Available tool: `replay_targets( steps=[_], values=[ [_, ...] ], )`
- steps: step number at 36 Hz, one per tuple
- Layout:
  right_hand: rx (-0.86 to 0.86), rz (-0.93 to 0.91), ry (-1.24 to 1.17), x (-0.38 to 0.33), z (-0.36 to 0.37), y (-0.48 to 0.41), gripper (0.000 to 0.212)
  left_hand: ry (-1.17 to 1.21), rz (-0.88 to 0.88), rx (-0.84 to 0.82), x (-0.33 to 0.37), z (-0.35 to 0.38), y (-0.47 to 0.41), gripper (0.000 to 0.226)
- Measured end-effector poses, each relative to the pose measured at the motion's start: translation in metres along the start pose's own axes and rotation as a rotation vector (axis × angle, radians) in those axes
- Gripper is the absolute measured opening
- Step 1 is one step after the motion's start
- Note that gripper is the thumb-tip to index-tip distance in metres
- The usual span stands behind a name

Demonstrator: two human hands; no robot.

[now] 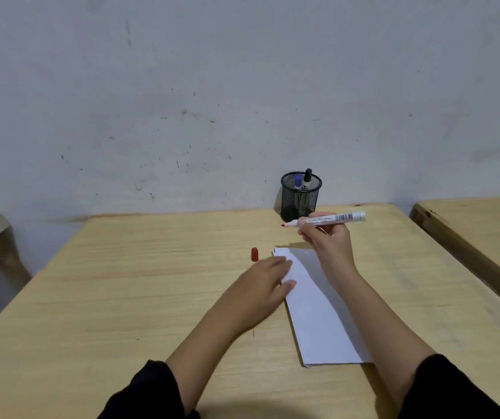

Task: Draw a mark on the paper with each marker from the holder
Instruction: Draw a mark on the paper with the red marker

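Uncapped white-barrelled red marker (pixel 330 219), held level above the far end of the white paper sheet (pixel 318 309), tip pointing left. My right hand (pixel 330 237) pinches its barrel; my left hand (pixel 265 282) lies flat, fingers spread, on the sheet's left edge. Red cap (pixel 254 254) stands just beside it. Behind: black mesh holder (pixel 300 196) with blue-capped marker (pixel 298 182) and black-capped marker (pixel 307 178), on the pale wooden table (pixel 140 285).

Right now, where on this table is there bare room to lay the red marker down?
Bare wood left of the red cap and right of the paper. Crowded where the left hand, right hand, red marker and holder cluster.
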State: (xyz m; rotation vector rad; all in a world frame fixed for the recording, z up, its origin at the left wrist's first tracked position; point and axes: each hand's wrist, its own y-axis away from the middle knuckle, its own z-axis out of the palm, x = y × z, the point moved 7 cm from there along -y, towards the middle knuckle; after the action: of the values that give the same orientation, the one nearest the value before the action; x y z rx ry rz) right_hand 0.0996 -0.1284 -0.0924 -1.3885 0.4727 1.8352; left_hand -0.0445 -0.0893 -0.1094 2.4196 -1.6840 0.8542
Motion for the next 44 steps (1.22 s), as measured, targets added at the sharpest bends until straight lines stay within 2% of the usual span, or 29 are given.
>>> replay_targets(
  steps=[5, 12, 15, 19, 25, 31, 44],
  values=[
    [0.033, 0.052, 0.109, 0.013, 0.003, -0.007, 0.004, -0.036, -0.045, -0.083, -0.008, 0.011, 0.001, 0.047],
    [0.026, 0.131, 0.229, 0.033, 0.013, -0.011, 0.014, -0.050, -0.076, -0.111, -0.011, 0.016, 0.002, 0.045],
    [0.044, 0.162, 0.221, 0.042, 0.015, -0.007, 0.004, -0.055, -0.093, -0.126, -0.012, 0.018, 0.002, 0.047],
    [0.078, 0.167, 0.158, 0.045, 0.013, -0.005, 0.011, -0.048, -0.111, -0.146, -0.013, 0.020, 0.003, 0.047],
    [0.038, 0.150, 0.171, 0.044, 0.015, -0.005, 0.017, -0.057, -0.119, -0.152, -0.013, 0.021, 0.003, 0.045],
    [-0.011, 0.083, 0.251, 0.038, 0.021, -0.003, 0.005, -0.071, -0.111, -0.160, -0.013, 0.021, 0.003, 0.044],
    [0.004, 0.139, 0.246, 0.049, 0.019, -0.006, 0.010, -0.088, -0.131, -0.176, -0.013, 0.023, 0.003, 0.045]
  ],
)
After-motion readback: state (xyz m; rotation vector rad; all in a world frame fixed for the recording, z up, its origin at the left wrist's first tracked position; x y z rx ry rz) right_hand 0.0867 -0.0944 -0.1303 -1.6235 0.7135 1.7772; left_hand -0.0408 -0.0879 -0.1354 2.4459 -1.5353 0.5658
